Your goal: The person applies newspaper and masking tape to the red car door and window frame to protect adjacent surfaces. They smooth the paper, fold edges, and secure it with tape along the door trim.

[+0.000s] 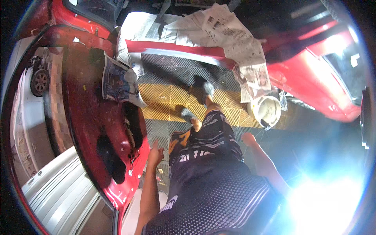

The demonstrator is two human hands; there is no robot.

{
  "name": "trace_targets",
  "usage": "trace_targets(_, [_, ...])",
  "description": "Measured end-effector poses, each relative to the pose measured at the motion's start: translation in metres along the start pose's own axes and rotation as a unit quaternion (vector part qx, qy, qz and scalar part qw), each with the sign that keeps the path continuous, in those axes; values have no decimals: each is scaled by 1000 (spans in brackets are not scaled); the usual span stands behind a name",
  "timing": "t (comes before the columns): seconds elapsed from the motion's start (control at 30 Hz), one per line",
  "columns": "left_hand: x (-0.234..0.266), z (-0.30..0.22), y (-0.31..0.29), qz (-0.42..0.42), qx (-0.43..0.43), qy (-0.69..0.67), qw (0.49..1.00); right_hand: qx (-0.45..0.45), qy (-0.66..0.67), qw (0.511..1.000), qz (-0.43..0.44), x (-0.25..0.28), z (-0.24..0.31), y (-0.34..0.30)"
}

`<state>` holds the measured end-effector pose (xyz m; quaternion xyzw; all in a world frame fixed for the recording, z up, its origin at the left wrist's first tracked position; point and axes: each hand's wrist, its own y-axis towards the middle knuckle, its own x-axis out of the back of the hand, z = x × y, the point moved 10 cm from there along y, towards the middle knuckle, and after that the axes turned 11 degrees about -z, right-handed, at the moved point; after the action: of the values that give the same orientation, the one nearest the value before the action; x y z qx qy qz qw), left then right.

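My left hand (156,153) hangs beside the inner side of an open red car door (88,117). One of its fingers points forward, the others look loosely bent, and nothing shows in it. On the other side of my body, my right hand (248,138) hangs with its fingers curled in, and no object can be made out there. Ahead of that hand a whitish round bucket (267,111) stands on the floor. Newspaper sheets (231,37) drape over the red door sill (176,48), and another newspaper piece (120,82) hangs on the door.
Grey and yellow grid tiles (164,100) cover the floor under my feet. A red body panel (313,80) stands at the right. White ribbed panels (58,188) and a white car (33,109) lie beyond the door. Strong light (327,205) glares at the lower right.
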<state>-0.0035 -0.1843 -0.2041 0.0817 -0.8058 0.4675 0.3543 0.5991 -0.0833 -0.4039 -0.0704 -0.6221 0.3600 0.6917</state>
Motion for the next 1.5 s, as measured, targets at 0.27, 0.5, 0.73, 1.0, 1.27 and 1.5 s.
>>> trace_targets(0.27, [-83,130,-24,67,-54,88,992,-311,435,842,-74,-66,-10,-144])
trace_targets(0.5, [-143,63,-85,59,-113,154,980,-267,371,872,-175,30,-51,-168])
trace_targets(0.73, [-230,-31,-154,78,-242,291,922,-406,385,795,-235,-16,-171,-334])
trace_targets(1.0, [-272,-57,-150,48,-270,259,926,-230,-27,972,48,-253,-154,-530])
trace_targets(1.27, [-291,-58,-171,69,-301,308,900,-491,422,743,-173,-189,-111,-515])
trace_targets(1.5, [-285,-64,-172,60,-278,221,933,-410,476,756,-182,-172,-80,-444])
